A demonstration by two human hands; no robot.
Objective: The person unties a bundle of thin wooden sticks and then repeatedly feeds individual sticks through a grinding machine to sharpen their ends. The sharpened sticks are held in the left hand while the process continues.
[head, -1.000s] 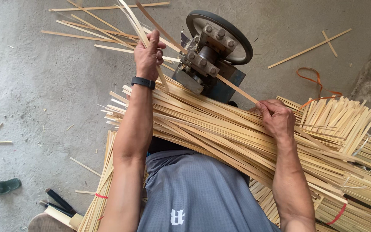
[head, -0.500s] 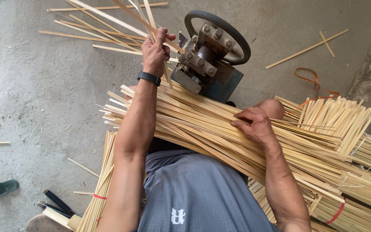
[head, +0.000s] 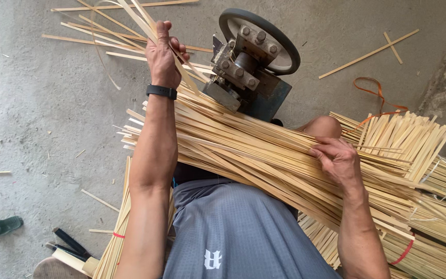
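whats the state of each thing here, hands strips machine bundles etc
left hand: raised, closed on thin bamboo strips
right hand: resting on the pile, fingers picking at a strip
bamboo strip pile: loose, lying across the lap
splitting machine: upright on the floor
tied bundle: bound with red band

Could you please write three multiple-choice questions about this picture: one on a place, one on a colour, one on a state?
1. Where does the right hand rest?
A. on the bamboo strip pile
B. on the machine
C. on the floor

2. Which colour is the wristband on the left arm?
A. red
B. black
C. white

3. What is the state of the left hand?
A. empty and open
B. flat on the floor
C. gripping thin bamboo strips

Answers: 1 A, its fingers lie on the pile across the lap. 2 B, the band looks dark black. 3 C, the strips pass through the closed hand beside the wheeled machine.
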